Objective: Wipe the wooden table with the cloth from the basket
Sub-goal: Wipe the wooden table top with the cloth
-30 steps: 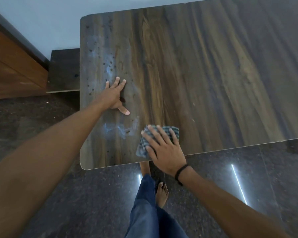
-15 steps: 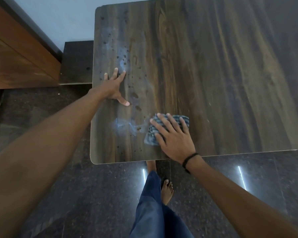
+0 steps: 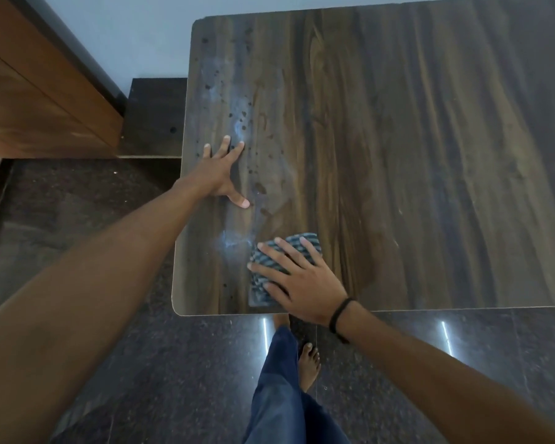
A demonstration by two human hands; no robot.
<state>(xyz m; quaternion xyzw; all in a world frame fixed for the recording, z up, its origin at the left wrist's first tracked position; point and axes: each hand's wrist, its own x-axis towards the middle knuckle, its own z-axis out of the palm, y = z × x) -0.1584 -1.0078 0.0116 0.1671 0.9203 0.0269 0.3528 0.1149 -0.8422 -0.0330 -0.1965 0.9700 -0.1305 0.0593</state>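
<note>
The folded, grey-striped woven cloth (image 3: 257,294) is lying on the dark, streaky wood-grain worktop (image 3: 398,155) by its rounded near-left corner. The right hand (image 3: 302,280) is pressing it flat with straight, spread fingers. The left hand (image 3: 218,177) is resting open, palm down, beyond it. The cloth is sitting closer to the near edge than half a second ago.

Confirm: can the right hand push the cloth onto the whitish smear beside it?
Probably yes. The right hand presses the striped cloth beside the whitish smear; only bare wooden table lies between, and the left hand rests farther up.
</note>
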